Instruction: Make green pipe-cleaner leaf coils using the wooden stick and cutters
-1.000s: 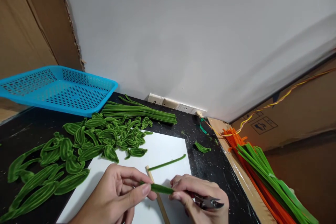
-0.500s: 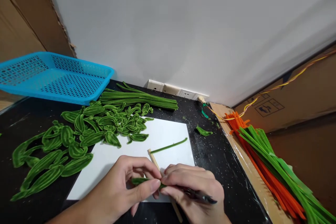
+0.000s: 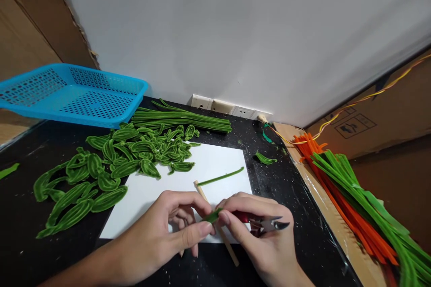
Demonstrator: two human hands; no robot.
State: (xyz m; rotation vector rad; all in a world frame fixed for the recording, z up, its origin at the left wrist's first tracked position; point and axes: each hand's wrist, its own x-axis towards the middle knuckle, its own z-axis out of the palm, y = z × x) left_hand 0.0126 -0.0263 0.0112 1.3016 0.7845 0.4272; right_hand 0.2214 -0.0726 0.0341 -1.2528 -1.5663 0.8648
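Between my two hands is a small green pipe-cleaner leaf (image 3: 213, 216), partly hidden by the fingers. My left hand (image 3: 161, 226) pinches one end with thumb and forefinger. The thumb and forefinger of my right hand (image 3: 274, 251) close on the other end. Tucked in the right palm is a pair of wire cutters (image 3: 269, 224), red handles mostly covered, jaws pointing right. Under the hands a thin wooden stick (image 3: 230, 249) lies slanted over white paper (image 3: 215, 157). A short green pipe cleaner (image 3: 220, 177) rests on the paper, touching or close to the stick's top.
Many finished green leaves (image 3: 107, 181) are heaped on the left, partly over the paper. Behind them lie a bundle of green pipe cleaners (image 3: 182, 120) and a blue basket (image 3: 131, 98). A lone leaf (image 3: 266, 158) and orange pipe cleaners (image 3: 357, 224) are rightward, near a socket strip (image 3: 222, 106).
My right hand has turned, so its thumb and the cutters' jaws show more plainly. The held leaf now tilts up to the right, with less of it showing. The view has shifted slightly.
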